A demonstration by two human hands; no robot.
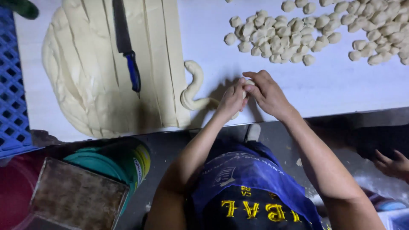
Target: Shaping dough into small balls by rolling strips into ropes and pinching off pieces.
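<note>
Both my hands at table (332, 85) edge: left hand (231, 99) grips end of dough rope (192, 87), right hand (266, 93) fingertips pinch off small piece. Best kept same size as finished dough pieces (277, 40).

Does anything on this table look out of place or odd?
Mostly orderly. One thing stands out: the blue-handled knife lies directly on the sliced dough sheet, not on the bare table. The left hand and right hand pinch a dough rope near the small dough pieces.
</note>
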